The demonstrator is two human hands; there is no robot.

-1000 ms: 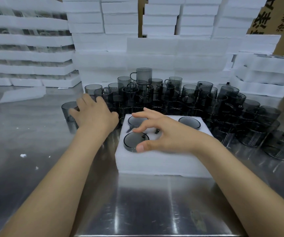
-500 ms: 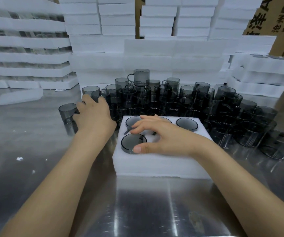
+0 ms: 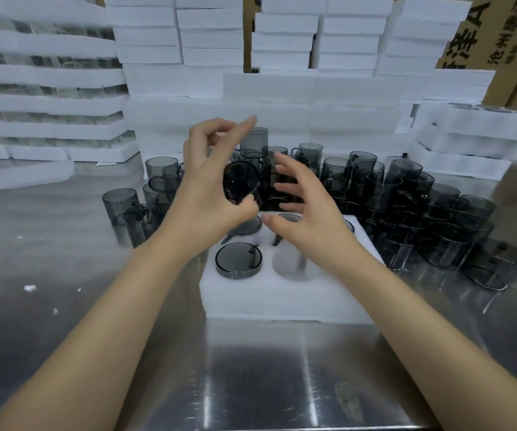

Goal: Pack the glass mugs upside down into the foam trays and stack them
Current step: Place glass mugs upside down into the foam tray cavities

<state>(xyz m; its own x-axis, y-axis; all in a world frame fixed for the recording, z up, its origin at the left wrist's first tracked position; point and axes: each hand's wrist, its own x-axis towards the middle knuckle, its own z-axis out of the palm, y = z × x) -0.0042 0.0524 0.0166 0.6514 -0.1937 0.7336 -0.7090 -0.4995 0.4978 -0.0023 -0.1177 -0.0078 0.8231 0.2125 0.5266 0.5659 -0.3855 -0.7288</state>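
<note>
Smoky grey glass mugs, white foam tray, silver steel table, brown cartons.

A brushed steel tabletop fills the foreground, its sheen throwing back pale vertical streaks of overhead light. A few white crumbs lie scattered on its left side. Brown cardboard boxes printed with black characters stand far right.

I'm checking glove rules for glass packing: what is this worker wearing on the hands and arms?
Nothing that shows. The left hand and right hand are bare, with no gloves, rings or tape. The left forearm and right forearm are bare down to the frame's edge, with no sleeves, watch or wristbands in view.
</note>
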